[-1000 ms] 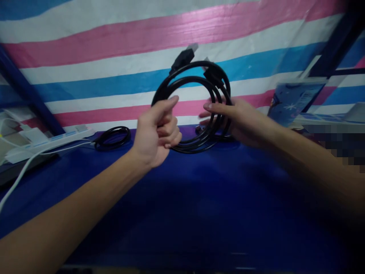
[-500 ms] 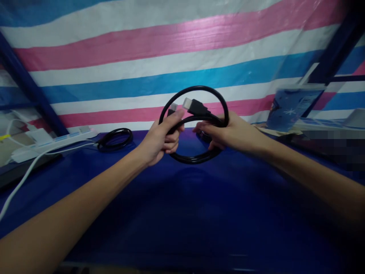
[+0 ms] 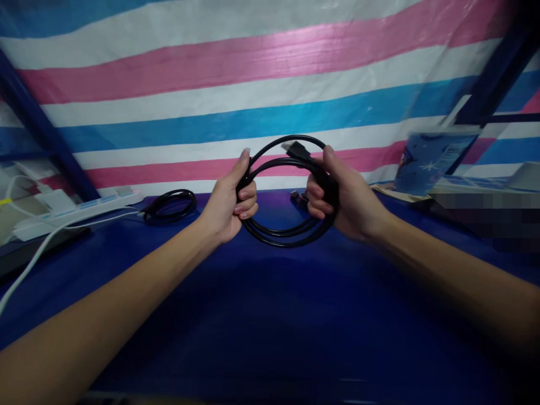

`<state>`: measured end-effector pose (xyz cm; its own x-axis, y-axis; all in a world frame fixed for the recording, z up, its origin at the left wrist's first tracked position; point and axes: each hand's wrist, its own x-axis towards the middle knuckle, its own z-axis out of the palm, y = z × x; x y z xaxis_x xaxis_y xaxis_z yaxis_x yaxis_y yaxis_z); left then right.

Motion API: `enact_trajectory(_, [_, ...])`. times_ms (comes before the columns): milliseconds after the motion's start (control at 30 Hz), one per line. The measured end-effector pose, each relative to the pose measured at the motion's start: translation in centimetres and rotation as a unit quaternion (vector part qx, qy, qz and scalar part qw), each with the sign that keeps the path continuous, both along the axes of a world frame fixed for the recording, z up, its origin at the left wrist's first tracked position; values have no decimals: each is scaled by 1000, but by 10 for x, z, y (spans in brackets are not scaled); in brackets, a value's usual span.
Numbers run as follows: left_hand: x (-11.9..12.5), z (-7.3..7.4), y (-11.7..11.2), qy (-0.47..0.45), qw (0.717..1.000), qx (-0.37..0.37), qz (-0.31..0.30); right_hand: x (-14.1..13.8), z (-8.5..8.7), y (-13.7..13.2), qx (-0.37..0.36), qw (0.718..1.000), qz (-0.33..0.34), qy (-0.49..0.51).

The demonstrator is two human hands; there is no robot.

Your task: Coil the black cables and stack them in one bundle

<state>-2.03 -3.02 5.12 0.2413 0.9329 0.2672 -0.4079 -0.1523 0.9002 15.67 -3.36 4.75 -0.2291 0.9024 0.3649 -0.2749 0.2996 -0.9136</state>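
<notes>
A black HDMI cable (image 3: 280, 243) is coiled in a ring and held up above the blue table. My left hand (image 3: 230, 199) is closed round the ring's left side, thumb pointing up. On the opposite side, my right hand (image 3: 348, 194) wraps its fingers round the bundled loops, its thumb on top. One plug (image 3: 298, 151) of the cable pokes out inside the ring, near my right thumb. The other plug is mostly hidden by my left hand. Behind the ring, a small dark cable end (image 3: 297, 198) lies on the table, partly covered by my right fingers.
Another coiled black cable (image 3: 171, 206) lies at the back left of the blue table (image 3: 270, 315), beside a white power strip (image 3: 80, 211) with a white cord. A blue cup (image 3: 426, 160) with a straw stands at the back right. Striped sheeting (image 3: 253, 62) hangs behind.
My right hand has turned and closed round the right side of the ring. My left thumb has shifted upward, and the left plug that showed above it is now mostly out of sight.
</notes>
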Motion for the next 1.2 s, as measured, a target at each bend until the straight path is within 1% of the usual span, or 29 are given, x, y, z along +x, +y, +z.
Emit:
enact_trajectory(100, [0, 2, -2, 3, 1000, -5, 2, 3, 4, 0, -11, 1000, 8, 3])
enact_trajectory(200, [-3, 3, 1, 11, 1000, -11, -1, 5, 7, 0, -24, 999, 28, -24])
enact_trajectory(267, [-6, 3, 3, 18, 1000, -5, -2, 5, 7, 1, -23, 999, 15, -42])
enact_trajectory(333, [-8, 2, 5, 32, 999, 13, 8, 5, 5, 3, -9, 998, -24, -59])
enact_trajectory(400, [-9, 2, 6, 61, 997, 37, 23, 6, 3, 6, 22, 992, -84, -87])
enact_trajectory(500, [-10, 2, 6, 107, 991, 77, 31, 10, 2, 11, 86, 974, -169, -126])
enact_trajectory(567, [-11, 2, 6, 126, 988, 88, 21, 14, 5, 13, 122, 964, -209, -112])
enact_trajectory(633, [-13, 3, 5, 139, 987, 79, 1, 18, 10, 13, 129, 963, -230, -60])
enact_trajectory(700, [-13, 5, 4, 143, 988, 57, -22, 21, 15, 12, 112, 966, -231, -20])
enact_trajectory(733, [-13, 6, 3, 138, 989, 47, -29, 23, 16, 12, 109, 967, -231, -15])
enact_trajectory(767, [-13, 7, 1, 131, 990, 40, -33, 24, 17, 11, 118, 965, -234, -34])
enact_trajectory(800, [-12, 9, 0, 126, 991, 33, -37, 25, 18, 10, 145, 957, -239, -75])
enact_trajectory(833, [-11, 10, -2, 124, 991, 27, -41, 26, 18, 9, 189, 941, -246, -133])
enact_trajectory(900, [-10, 12, -5, 137, 989, 13, -56, 29, 17, 7, 288, 888, -250, -256])
enact_trajectory(933, [-11, 13, -5, 146, 987, 6, -65, 31, 17, 7, 324, 863, -246, -299])
enact_trajectory(967, [-11, 13, -5, 152, 986, 1, -70, 34, 17, 7, 345, 847, -243, -323])
enact_trajectory(1033, [-15, 15, -4, 140, 988, 1, -61, 42, 19, 8, 347, 839, -252, -334])
enact_trajectory(1133, [-20, 20, -1, 90, 996, 18, -16, 50, 22, 11, 326, 833, -280, -349])
enact_trajectory(1167, [-22, 22, -1, 74, 997, 24, 0, 51, 22, 12, 322, 834, -280, -351])
enact_trajectory(1200, [-22, 24, -2, 59, 998, 28, 14, 49, 21, 13, 313, 841, -271, -347])
